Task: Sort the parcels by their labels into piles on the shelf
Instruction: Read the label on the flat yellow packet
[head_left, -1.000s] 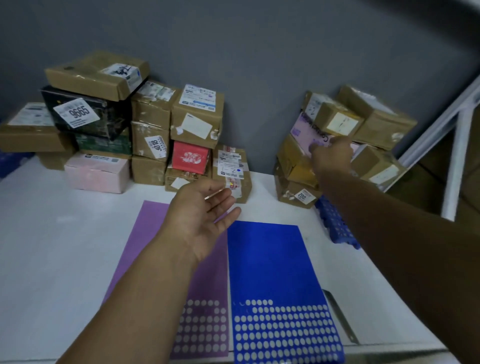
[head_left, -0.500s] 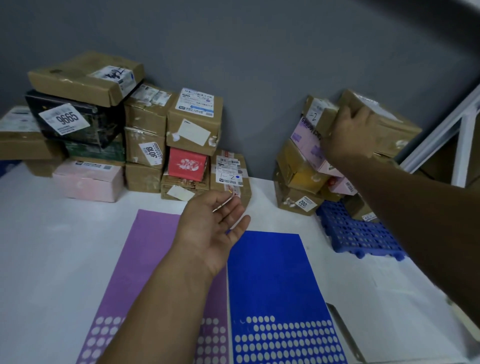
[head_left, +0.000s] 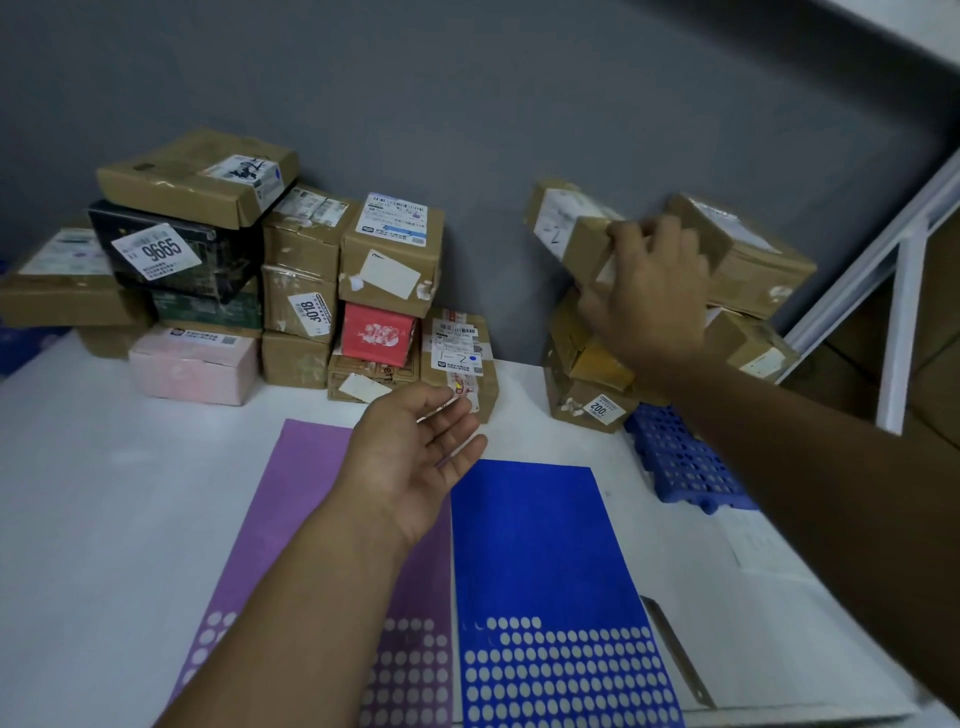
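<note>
The right hand (head_left: 649, 301), in the upper right of the frame, grips a small brown cardboard parcel with a white handwritten label (head_left: 563, 228); its fingers (head_left: 628, 244) curl round the parcel's near end. The parcel sits tilted at the top of the right-hand pile of brown cardboard boxes (head_left: 587, 364), just beside a larger brown taped box (head_left: 753, 260). I cannot tell whether it touches the boxes beneath. The lowest box in that pile, marked 002 (head_left: 589, 408), stands next to a blue plastic grid pallet (head_left: 680, 467). The left hand (head_left: 415, 457), at the frame's centre, hovers palm up with fingers relaxed and holds nothing, above the far end of a purple dotted sheet (head_left: 291, 519) that lies beside a blue dotted sheet (head_left: 535, 535) on the white shelf (head_left: 104, 519). In the upper left, against the grey wall (head_left: 467, 104), stands a second pile: a black box labelled 9665 (head_left: 171, 260), a pink box (head_left: 192, 366), a red box (head_left: 376, 332) and a brown box marked 3018 (head_left: 301, 306).
</note>
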